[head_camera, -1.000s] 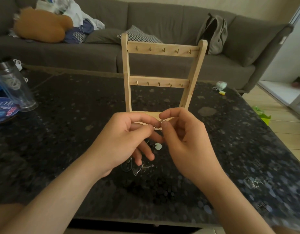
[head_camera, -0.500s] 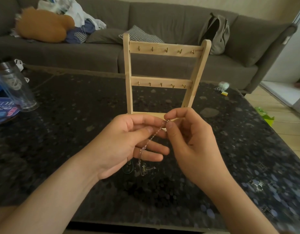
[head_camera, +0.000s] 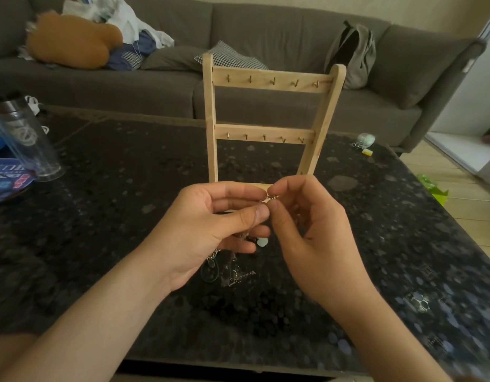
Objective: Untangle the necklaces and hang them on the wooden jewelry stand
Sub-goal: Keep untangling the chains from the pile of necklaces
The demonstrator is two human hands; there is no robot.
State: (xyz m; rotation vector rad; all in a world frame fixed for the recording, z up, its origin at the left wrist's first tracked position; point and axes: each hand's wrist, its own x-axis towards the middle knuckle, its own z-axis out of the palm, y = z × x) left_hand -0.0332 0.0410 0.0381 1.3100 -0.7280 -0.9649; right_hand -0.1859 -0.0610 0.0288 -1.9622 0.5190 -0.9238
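Right now you pinch a short stretch of chain point(head_camera: 269, 199) between both hands, held above the worktop point(head_camera: 122, 221) and just before the foot of the upright stand point(head_camera: 271, 84). The grip of your left hand point(head_camera: 210, 230) holds it between thumb and forefinger, and so does that of your right hand point(head_camera: 315, 235). More chain hangs down to a tangle point(head_camera: 234, 274) on the worktop.

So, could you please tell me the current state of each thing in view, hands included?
necklace chain: pinched between both hands, not yet hung.
left hand: pinches the chain between thumb and fingertips.
right hand: pinches the same chain, close beside the left.
necklace tangle: knotted, trailing below the left hand.
wooden jewelry stand: upright on the table, all hooks bare.
tumbler: standing on the table.
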